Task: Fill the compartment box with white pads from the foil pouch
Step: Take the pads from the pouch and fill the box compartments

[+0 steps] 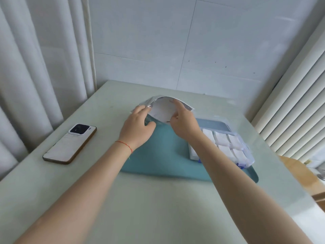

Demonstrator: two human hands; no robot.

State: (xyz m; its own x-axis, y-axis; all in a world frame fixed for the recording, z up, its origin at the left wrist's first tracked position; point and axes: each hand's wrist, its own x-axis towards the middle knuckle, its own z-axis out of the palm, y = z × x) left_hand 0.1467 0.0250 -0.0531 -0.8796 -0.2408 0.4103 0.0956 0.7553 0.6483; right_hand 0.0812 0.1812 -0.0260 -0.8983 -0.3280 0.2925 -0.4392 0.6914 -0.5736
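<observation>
A silvery foil pouch [162, 108] lies at the far edge of a teal mat [158, 155], its mouth held open toward me. My left hand [137, 127] grips the pouch's left lip. My right hand [182, 120] pinches the right lip, fingers curled over the edge. White shows inside the mouth; I cannot tell single pads there. To the right stands a clear plastic compartment box [246, 147] with blue latches and its lid swung back. Several white pads [221, 138] fill its visible compartments. My right forearm hides the box's left part.
A phone [70, 145] lies face down on the pale table at the left. White curtains hang at the left, a tiled wall stands behind, and a ribbed radiator runs along the right. A wooden surface [302, 175] shows past the table's right edge.
</observation>
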